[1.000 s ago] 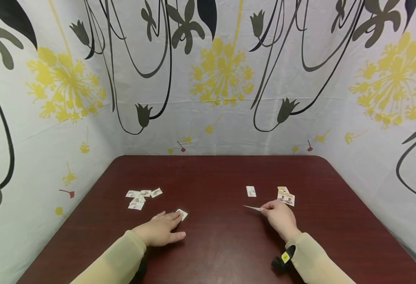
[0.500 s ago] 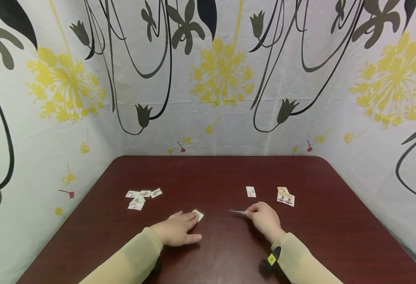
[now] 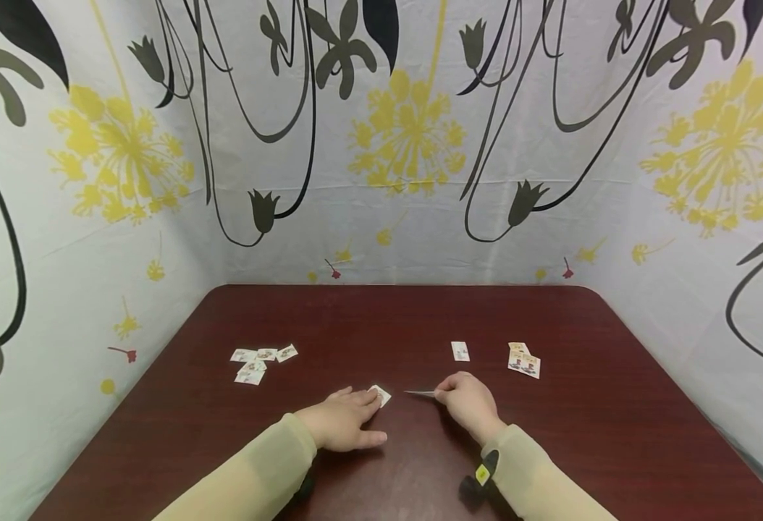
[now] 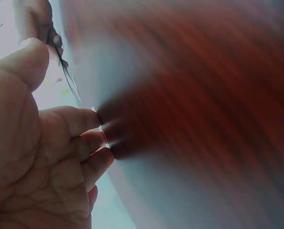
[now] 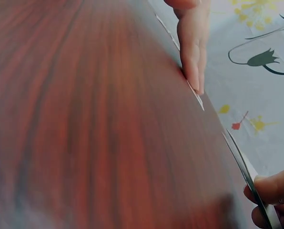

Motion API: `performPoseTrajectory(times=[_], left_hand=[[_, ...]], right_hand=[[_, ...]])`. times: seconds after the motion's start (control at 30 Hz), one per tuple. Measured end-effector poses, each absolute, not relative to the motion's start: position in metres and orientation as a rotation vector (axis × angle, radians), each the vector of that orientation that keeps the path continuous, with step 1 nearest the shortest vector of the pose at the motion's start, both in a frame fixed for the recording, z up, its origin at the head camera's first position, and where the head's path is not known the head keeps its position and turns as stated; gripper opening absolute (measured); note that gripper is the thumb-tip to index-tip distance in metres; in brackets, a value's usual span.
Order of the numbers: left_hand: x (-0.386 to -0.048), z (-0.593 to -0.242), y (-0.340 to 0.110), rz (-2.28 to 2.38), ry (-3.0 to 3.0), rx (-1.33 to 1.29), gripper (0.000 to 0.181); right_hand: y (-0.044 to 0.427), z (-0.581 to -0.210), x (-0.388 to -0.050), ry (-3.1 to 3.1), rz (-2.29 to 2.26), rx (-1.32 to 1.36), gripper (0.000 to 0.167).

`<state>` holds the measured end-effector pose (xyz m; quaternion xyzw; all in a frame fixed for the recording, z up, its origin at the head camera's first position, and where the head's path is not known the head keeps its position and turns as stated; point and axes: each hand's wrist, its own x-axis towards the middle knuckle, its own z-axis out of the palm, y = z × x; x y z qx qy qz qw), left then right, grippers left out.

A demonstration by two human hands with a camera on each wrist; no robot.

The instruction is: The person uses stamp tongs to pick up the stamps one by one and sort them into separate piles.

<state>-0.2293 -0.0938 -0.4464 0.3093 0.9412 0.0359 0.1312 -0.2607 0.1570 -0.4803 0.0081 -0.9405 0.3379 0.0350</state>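
In the head view, my left hand (image 3: 344, 421) lies fingers outstretched, its fingertips pressing a small white printed card (image 3: 383, 396) flat on the table. Part of that card is hidden under the fingers. To the right, my right hand (image 3: 468, 402) pinches a pair of thin metal tweezers (image 3: 418, 394), whose points face left toward the card, a short gap away. The right wrist view shows the two slim prongs of the tweezers (image 5: 243, 164) slightly apart, with nothing seen between them. Only the thin edge of the card (image 5: 197, 98) shows there, under the left fingertips.
Several small printed cards (image 3: 249, 376) lie partly overlapping at the left on the dark red table (image 3: 381, 325). One card (image 3: 460, 352) lies alone right of the middle, and a small overlapping group (image 3: 530, 365) is farther right. Patterned cloth (image 3: 394, 246) surrounds the table's back and sides.
My left hand has slid to the right, taking the card along under its fingertips. My right hand has moved left with the tweezers, so both hands are closer together.
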Motion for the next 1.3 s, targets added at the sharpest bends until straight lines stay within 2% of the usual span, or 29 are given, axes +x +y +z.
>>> performPoseTrajectory(times=[0.93,1.3], left_hand=[[-0.229,-0.445,-0.084,0.085,2.736,0.931,0.074],[-0.230,-0.444,-0.088,0.143,2.731,0.855,0.078]], right_hand=[[0.134,-0.480,-0.255,-2.917,1.037,0.040,0.012],[0.132,-0.482,-0.254,-2.919,1.013,0.031,0.014]])
